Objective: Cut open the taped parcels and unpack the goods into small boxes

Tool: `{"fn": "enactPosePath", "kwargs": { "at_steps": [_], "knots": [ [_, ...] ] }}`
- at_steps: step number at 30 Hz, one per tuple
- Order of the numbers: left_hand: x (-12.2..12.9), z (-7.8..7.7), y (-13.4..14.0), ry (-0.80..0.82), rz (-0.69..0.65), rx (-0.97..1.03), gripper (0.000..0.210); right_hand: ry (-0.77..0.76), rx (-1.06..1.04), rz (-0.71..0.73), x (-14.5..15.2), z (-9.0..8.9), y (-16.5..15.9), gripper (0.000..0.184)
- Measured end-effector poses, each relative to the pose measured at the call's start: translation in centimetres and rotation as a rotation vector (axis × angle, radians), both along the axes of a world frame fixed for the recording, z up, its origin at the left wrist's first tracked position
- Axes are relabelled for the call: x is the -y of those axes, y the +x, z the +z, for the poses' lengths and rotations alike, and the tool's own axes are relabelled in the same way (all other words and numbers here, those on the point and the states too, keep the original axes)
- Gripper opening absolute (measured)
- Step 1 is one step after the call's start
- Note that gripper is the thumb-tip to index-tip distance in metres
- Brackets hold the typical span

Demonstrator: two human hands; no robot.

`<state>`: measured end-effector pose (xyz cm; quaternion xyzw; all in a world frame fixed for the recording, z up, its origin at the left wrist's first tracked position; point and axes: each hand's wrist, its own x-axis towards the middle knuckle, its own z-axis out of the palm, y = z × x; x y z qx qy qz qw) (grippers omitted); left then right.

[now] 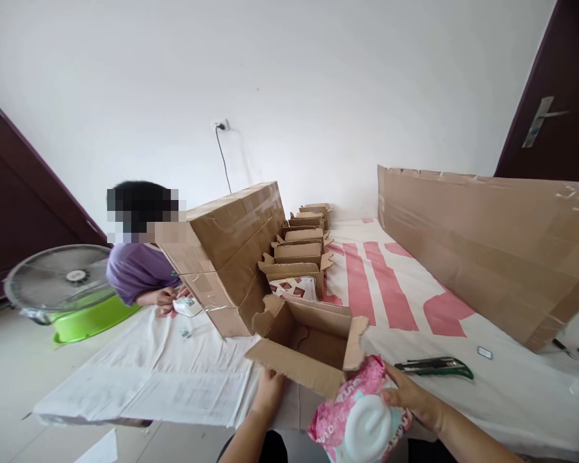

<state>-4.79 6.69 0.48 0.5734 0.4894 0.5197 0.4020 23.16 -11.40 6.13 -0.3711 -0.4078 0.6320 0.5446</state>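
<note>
Pink pack (332, 421) with white lid (368, 429) hung just beside the near right corner of the open box (313, 342), its edge pinched in the right hand (417, 399), seemingly for control; the left hand (270, 391) lay under the front flap (296, 370), perhaps steadying the box, but I couldn't tell its hidden grip

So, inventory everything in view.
Wipes pack: one, pink, foreground
Open box: one, brown, centre
Small boxes: several, brown, behind it
Cardboard block: one, brown, left
Large cardboard: one, brown, right
Knife: one, green, right
Sheet: one, white-pink, table
Co-worker: one, purple-sleeved, left
Fan: one, grey, left
Basin: one, green, below fan
Plug: one, black, wall
Doors: two, dark, both sides
Left fingers: one set, bare, at box
Right fingers: one set, bare, on pack
</note>
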Motion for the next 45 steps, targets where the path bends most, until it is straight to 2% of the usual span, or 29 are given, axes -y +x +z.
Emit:
{"fn": "enactPosePath", "kwargs": {
  "at_steps": [3, 9, 13, 19, 24, 27, 33, 37, 40, 45],
  "knots": [
    [0.3, -1.2, -0.2, -0.015, 0.060, 0.036, 0.039, 0.065, 0.045, -0.008, -1.8, 0.1, -1.0, 0.068],
    [0.5, -1.3, -0.1, -0.016, 0.061, 0.018, 0.046, -0.009, 0.103, -0.374, -4.7, -4.2, -3.3, 0.065],
    [0.8, -1.2, 0.4, -0.035, 0.045, -0.013, 0.048, 0.031, 0.248, -0.529, -4.7, -6.0, -3.5, 0.061],
    [0.6, -0.8, 0.2, -0.007, 0.046, 0.001, 0.047, 0.126, 0.396, -0.458, -3.8, -7.8, -2.4, 0.057],
    [0.6, -0.9, 0.4, 0.002, 0.095, 0.003, 0.040, 0.102, 0.489, -0.534, -4.8, -10.6, -1.7, 0.068],
    [0.6, -1.1, 0.5, -0.017, 0.123, -0.008, 0.035, 0.120, 0.510, -0.576, -5.0, -11.4, -1.8, 0.065],
    [0.7, -1.3, 0.6, -0.067, 0.098, -0.005, 0.038, 0.145, 0.518, -0.490, -4.8, -11.7, -1.2, 0.060],
    [0.7, -1.6, 0.6, -0.096, 0.056, 0.035, 0.042, 0.108, 0.510, -0.543, -4.9, -11.5, -1.2, 0.059],
    [0.6, -1.9, 0.5, -0.106, 0.046, 0.064, 0.043, 0.032, 0.430, -0.537, -5.0, -9.8, -1.8, 0.062],
    [0.5, -2.2, 0.5, -0.091, 0.036, 0.108, 0.043, -0.090, 0.238, -0.469, -5.2, -5.4, -3.0, 0.061]
  ]
}}
